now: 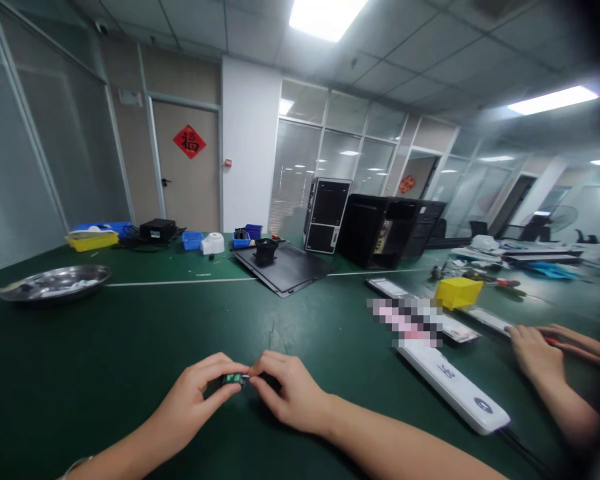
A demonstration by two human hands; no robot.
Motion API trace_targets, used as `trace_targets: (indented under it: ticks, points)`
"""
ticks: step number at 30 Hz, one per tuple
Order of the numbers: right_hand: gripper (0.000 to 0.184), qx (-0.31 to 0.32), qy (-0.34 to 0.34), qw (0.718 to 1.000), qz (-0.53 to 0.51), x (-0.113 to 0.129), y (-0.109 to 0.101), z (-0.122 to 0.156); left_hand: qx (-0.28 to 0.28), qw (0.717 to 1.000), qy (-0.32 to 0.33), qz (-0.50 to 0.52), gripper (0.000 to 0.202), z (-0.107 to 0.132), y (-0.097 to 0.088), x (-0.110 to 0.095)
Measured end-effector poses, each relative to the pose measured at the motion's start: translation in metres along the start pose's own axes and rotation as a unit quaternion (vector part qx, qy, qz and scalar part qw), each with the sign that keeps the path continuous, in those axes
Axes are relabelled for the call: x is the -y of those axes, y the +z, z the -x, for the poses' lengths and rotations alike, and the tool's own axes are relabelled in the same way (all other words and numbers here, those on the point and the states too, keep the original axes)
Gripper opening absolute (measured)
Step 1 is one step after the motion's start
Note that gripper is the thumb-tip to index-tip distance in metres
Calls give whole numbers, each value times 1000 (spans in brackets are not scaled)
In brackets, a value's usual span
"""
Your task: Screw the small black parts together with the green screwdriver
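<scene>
My left hand [200, 389] pinches a small green circuit board [233, 378] with dark edges between thumb and fingers, just above the green table. Close against it, my right hand [293, 393] is closed, thumb and forefinger pressed together at the board's right end. A small pale, metallic-looking bit shows between the two hands; its kind is too small to make out. The fingertips of both hands almost touch. Part of the board is hidden behind my left fingers.
A white power strip [450, 383] lies to the right, its cable running off. Beyond it are a yellow bin [459, 293] and a co-worker's hands [540, 353]. A metal tray [55, 283] stands left. Behind are a black panel [293, 273] and computer cases [370, 230].
</scene>
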State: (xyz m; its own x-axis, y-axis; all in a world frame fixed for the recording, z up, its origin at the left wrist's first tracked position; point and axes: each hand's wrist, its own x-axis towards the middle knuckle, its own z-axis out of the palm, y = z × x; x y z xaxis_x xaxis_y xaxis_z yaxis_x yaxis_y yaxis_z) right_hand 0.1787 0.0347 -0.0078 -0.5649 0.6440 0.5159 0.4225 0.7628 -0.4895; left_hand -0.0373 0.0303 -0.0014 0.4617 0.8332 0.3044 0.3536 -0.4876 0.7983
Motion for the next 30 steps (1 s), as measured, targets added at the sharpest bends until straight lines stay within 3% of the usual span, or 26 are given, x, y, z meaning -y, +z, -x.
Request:
trace_targets:
  ticks: [6,10,16,20,24,30]
  points:
    - [10,-11,-3,1000,-10,2,1,0,-3,996,-32,80,20,-1,3,0]
    - [11,-26,14,999,-40,2,2,-2,-30,995,-10,91,20,-2,3,0]
    - [14,-129,100,984,-77,-4,2,-6,-92,992,-21,86,16,-5,-2,8]
    - [11,-57,32,996,-58,2,0,-4,-97,982,-66,149,21,-6,-1,14]
    - [26,4,-14,998,-53,8,-2,-2,-111,962,-83,236,30,-6,4,19]
    - [36,18,-24,998,-46,6,-3,-3,-76,975,-70,195,21,-5,4,17]
